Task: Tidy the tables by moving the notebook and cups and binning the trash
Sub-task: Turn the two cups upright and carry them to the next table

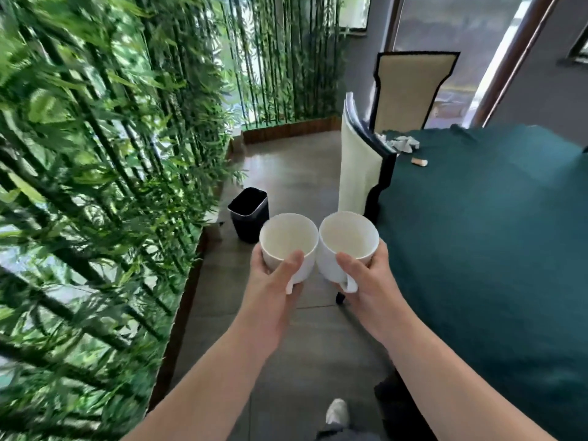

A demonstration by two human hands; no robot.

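Note:
I carry two white cups side by side over the floor, their rims touching. My left hand (273, 281) grips the left cup (288, 240) and my right hand (366, 278) grips the right cup (348, 238); both cups look empty. A black bin (248, 214) stands on the floor just beyond the cups. On the far corner of the green-clothed table (493, 233) lies crumpled white paper trash (402, 144) and a small tan scrap (419, 162). No notebook is in view.
A wall of bamboo plants (95, 186) runs along the left. Two cream chairs with black frames (359, 167) (410, 90) stand at the table's far left corner. Grey floor tiles (286, 167) form an aisle between plants and table. My shoe (337, 412) shows below.

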